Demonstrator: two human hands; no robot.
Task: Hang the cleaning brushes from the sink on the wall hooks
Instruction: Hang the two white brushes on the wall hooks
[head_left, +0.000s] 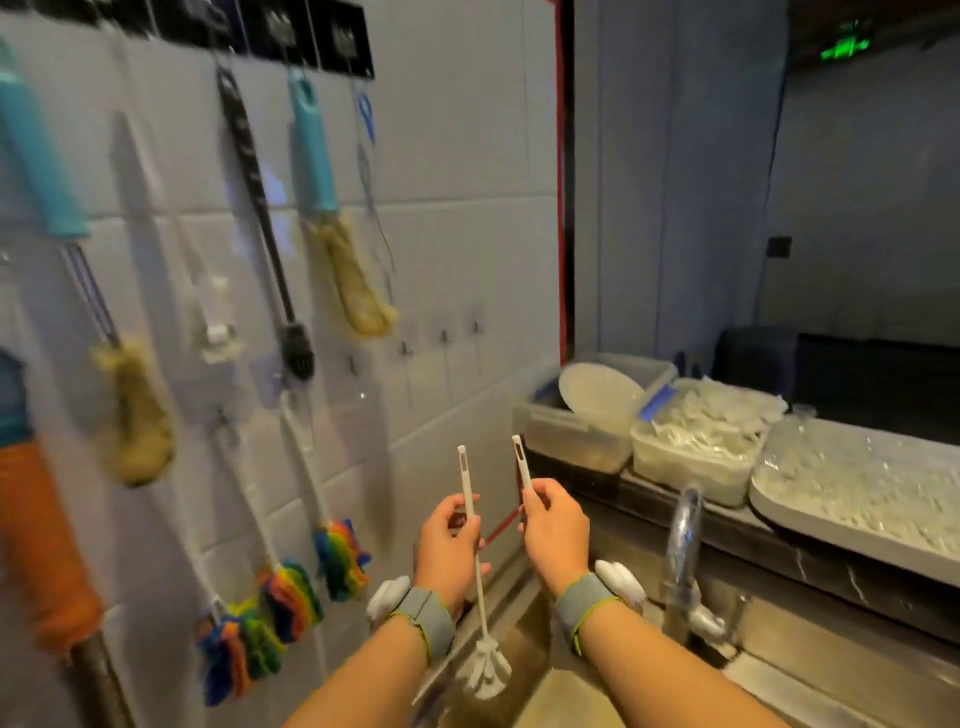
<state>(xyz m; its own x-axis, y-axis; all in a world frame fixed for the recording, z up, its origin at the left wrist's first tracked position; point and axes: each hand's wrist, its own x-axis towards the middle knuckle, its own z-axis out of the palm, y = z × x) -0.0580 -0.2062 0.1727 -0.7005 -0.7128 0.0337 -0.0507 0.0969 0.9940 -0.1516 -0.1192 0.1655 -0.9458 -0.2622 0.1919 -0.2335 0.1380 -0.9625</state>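
Each grip pinches a white brush handle upright; right brush (521, 460) head apparently hidden.

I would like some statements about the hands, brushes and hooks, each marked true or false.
1. Each hand holds a white brush handle. True: left hand, right hand.
2. The left brush has a rainbow head. False: its head is white.
3. Some small hooks on the wall are free. True.
4. The tap is left of both hands. False: it is to their right.
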